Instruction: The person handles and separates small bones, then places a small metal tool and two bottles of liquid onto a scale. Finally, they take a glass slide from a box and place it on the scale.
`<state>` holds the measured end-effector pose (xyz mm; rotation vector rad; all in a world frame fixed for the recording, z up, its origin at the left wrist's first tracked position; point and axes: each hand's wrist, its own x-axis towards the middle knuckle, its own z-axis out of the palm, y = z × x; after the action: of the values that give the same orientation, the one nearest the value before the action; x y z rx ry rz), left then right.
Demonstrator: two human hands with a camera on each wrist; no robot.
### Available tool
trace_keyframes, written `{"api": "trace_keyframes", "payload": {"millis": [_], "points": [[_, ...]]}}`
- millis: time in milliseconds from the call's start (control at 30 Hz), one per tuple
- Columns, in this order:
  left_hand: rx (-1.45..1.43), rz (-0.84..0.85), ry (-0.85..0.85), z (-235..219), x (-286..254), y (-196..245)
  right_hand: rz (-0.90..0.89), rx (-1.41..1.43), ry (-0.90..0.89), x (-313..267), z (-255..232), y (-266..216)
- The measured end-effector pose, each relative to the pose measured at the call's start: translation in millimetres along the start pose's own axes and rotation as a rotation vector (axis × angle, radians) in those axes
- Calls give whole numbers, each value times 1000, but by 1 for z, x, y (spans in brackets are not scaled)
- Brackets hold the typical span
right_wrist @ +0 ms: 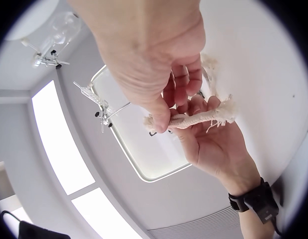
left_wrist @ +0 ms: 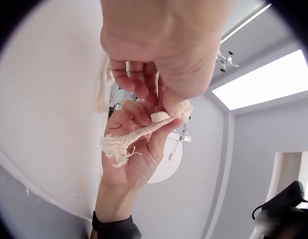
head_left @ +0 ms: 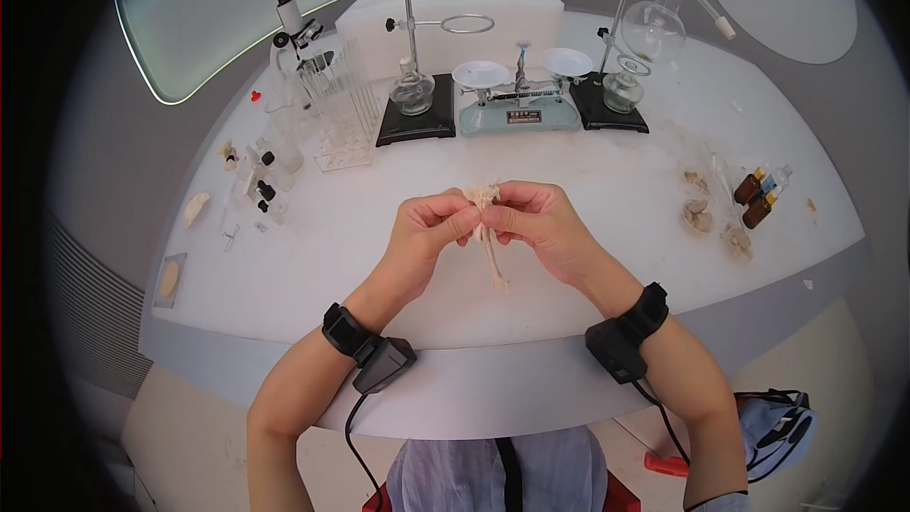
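Both hands meet over the middle of the white table, pinching a cream cotton cord [head_left: 490, 256] with frayed ends. The left hand [head_left: 426, 232] and right hand [head_left: 537, 226] hold its upper part between thumbs and fingers, where a frayed tuft [head_left: 483, 194] sticks up. One length of the cord hangs down toward the table. In the left wrist view the cord [left_wrist: 149, 129] runs from the pinching fingertips to a loose frayed end. The right wrist view shows the cord [right_wrist: 196, 119] crossing in front of the left palm, its frayed end spread out.
A balance [head_left: 519, 115] stands behind the hands, between two ring stands with glass lamps [head_left: 412, 95] [head_left: 623, 93]. Test tubes in a rack [head_left: 343, 147], a microscope [head_left: 289, 14] and dropper bottles [head_left: 268, 192] are at the left. Brown bottles [head_left: 758, 210] and cord coils [head_left: 697, 216] lie at the right.
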<state>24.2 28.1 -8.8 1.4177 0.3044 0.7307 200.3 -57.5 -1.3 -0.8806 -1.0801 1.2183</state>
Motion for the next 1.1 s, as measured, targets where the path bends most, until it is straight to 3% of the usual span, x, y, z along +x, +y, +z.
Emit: {"api": "trace_keyframes", "payload": {"millis": [433,600,667,733,800,900,1033,1100], "points": [[-113,-37,-80,-1,0,3,60,-13,-132,0,-3,-3],[-79,-47,-88,2,1,6,21,22,-93,1,-7,1],[-8,-83,129,7,0,9,-15,29,-66,2,-7,2],[44,-68,225,-1,3,3,-123,33,130,4,-6,1],[97,-51,322,-9,3,2,-181,7,205,4,-4,0],[34,-300,-89,-1,-1,15,-268,-54,306,4,2,-4],[-144,-372,-275,16,-4,11,-248,-6,290,2,3,-1],[-208,-424,-280,18,-4,11,-215,52,295,1,5,-1]]}}
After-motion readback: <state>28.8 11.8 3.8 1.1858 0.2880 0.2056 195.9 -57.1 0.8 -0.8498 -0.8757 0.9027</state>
